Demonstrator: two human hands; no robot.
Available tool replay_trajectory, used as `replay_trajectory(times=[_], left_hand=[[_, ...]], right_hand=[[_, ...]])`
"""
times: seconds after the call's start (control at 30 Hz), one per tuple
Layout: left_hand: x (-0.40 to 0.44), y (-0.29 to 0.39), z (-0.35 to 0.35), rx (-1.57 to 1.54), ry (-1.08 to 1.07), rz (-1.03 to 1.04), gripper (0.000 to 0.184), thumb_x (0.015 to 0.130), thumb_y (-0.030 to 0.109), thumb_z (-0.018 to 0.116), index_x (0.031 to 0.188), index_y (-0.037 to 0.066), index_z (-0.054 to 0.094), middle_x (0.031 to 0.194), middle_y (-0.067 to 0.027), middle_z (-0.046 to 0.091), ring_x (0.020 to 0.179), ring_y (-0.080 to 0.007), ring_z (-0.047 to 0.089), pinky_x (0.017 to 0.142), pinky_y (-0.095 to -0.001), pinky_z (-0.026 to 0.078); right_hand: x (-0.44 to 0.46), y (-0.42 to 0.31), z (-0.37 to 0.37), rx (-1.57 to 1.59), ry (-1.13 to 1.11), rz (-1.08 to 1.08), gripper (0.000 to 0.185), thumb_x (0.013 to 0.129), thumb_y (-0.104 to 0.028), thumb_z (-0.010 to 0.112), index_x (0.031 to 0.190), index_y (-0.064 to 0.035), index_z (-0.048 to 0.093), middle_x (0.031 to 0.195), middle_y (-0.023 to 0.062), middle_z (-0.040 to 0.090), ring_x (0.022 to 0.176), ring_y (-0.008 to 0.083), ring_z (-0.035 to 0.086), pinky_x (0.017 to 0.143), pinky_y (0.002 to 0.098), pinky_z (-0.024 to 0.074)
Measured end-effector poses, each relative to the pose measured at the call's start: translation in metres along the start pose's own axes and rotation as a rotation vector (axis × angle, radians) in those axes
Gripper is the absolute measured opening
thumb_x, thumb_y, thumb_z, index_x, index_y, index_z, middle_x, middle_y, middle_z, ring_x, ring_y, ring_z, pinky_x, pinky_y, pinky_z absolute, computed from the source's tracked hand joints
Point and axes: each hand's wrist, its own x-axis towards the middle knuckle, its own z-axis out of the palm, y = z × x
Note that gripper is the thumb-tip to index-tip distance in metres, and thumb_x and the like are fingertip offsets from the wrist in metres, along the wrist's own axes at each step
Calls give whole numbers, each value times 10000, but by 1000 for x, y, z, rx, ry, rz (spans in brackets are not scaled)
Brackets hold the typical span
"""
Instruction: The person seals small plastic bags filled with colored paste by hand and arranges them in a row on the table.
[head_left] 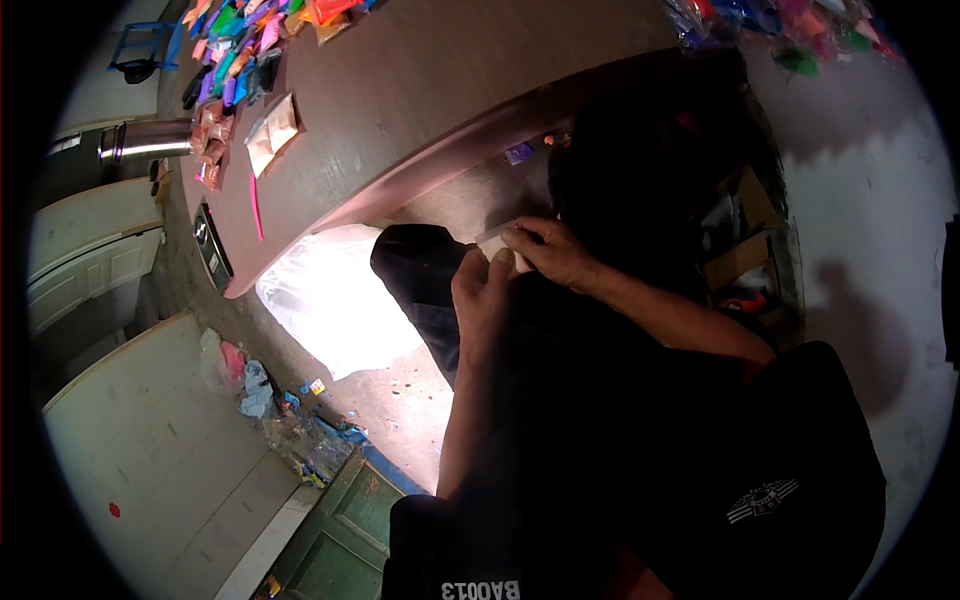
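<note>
Over my lap, both hands are pinched together on a small pale cream lump (494,246). My left hand (480,287) grips its near side, thumb pressed against it. From the far side, my right hand (550,252) holds it with bent fingers and thumb. The fingers cover much of the lump, so its full shape and material are hard to make out. Just left of the hands is my dark-clothed knee (412,250).
A brown table (400,80) curves ahead, bearing coloured packets (240,50), a pale packet (273,133), a pink strip (256,208) and a dark flat device (211,245). Below its edge sits a white plastic bag (335,300). Cardboard boxes (740,262) stand right; litter (320,430) lies lower left.
</note>
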Motion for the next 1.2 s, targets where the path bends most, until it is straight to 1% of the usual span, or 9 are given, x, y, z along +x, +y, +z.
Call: replay_trajectory(times=[0.1, 0.17, 0.27, 0.33, 0.43, 0.73, 0.9, 1.07, 1.2], left_hand=[[-2, -4, -2, 9, -2, -40, 277, 997, 228, 641, 1038, -46, 650, 901, -72, 698, 823, -113, 616, 732, -257, 485], [-1, -9, -3, -58, -70, -35, 260, 1030, 265, 660, 1018, 5, 664, 856, -7, 684, 742, -51, 572, 658, -204, 437], [-3, -13, -1, -69, -91, -22, 267, 1031, 277, 660, 1026, 9, 664, 844, 2, 676, 731, -53, 567, 649, -199, 431], [-3, -16, -4, -30, -85, -33, 266, 1030, 277, 662, 1025, 11, 665, 845, 2, 677, 731, -52, 567, 650, -199, 431], [-4, -15, -4, 0, -92, -48, 263, 1026, 276, 670, 1019, 12, 665, 846, 3, 676, 732, -52, 566, 651, -201, 431], [-4, -14, 6, -163, -80, -69, 310, 1006, 245, 699, 1161, -21, 664, 872, -15, 706, 753, -63, 608, 682, -197, 464], [-8, -6, 8, -145, -90, -73, 329, 1003, 236, 703, 1190, -30, 658, 924, -24, 720, 783, -64, 622, 693, -200, 473], [-5, -5, 9, -197, -58, -94, 269, 1018, 278, 685, 1050, 11, 670, 815, 14, 665, 707, -51, 567, 649, -191, 437], [-3, -6, 3, -248, -25, -156, 258, 1027, 282, 671, 956, 34, 665, 762, 28, 630, 686, -48, 544, 642, -192, 420]], right_hand=[[0, 4, 2, -30, 16, -62, 280, 1039, -290, 617, 965, -26, 674, 777, -12, 610, 699, 67, 554, 637, 247, 478], [-1, 3, 2, -45, 24, -75, 297, 1046, -298, 603, 944, -27, 665, 762, -13, 606, 683, 70, 547, 628, 251, 475], [-3, 2, 2, -93, 59, -23, 337, 1057, -311, 566, 898, -25, 643, 753, 1, 609, 679, 86, 558, 613, 287, 474], [-3, 5, 4, -283, 138, -167, 357, 1060, -312, 538, 883, -16, 630, 714, 52, 610, 634, 136, 569, 586, 336, 471], [-3, 6, 4, -436, 177, -220, 348, 1053, -302, 537, 890, -8, 628, 694, 113, 610, 619, 200, 589, 588, 370, 474], [-3, 4, 5, -403, 265, -140, 382, 1059, -332, 513, 968, 13, 648, 792, 179, 687, 699, 260, 667, 652, 399, 526], [0, 13, 1, -371, 246, -151, 389, 1059, -343, 511, 988, 15, 648, 812, 187, 695, 705, 267, 672, 655, 398, 527], [-3, 5, 3, -361, 249, -149, 370, 1060, -329, 520, 969, 9, 642, 780, 165, 681, 683, 236, 655, 637, 379, 520], [-3, 7, 2, -393, 157, -289, 334, 1062, -293, 541, 895, -11, 610, 708, 93, 614, 637, 163, 587, 595, 347, 480]])
